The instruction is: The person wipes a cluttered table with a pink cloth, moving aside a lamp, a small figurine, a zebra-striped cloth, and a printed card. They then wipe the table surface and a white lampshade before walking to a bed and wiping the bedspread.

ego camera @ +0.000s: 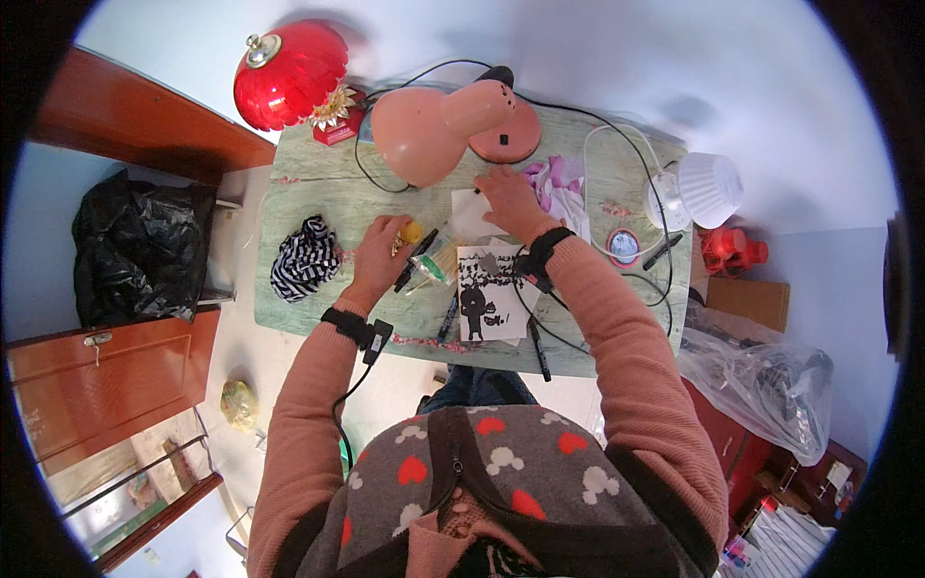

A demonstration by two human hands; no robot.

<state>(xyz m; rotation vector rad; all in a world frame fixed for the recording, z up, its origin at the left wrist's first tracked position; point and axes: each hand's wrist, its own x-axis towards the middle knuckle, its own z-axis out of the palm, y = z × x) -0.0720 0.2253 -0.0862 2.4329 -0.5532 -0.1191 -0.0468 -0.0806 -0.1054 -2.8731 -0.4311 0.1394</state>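
My left hand (379,253) is at a small yellow object (411,232) on the left half of the table; whether the fingers grip it I cannot tell. Beside it lie a black marker pen (416,260) and a clear bag of cotton swabs (439,261). My right hand (510,199) reaches over the edge of a blank white paper (470,214), near a small dark item at its fingertips; its grip is unclear. Below, a paper with a black drawing and writing (494,311) lies near another marker (539,350). A purple and white cloth (560,189) touches or adjoins the right hand.
A pink desk lamp (423,137) and a red-shaded lamp (293,76) stand at the back of the wood-patterned table (325,170). A striped cloth (306,260) lies left. Right are a round mirror-like item (623,246), a white lamp (704,191) and loose cables.
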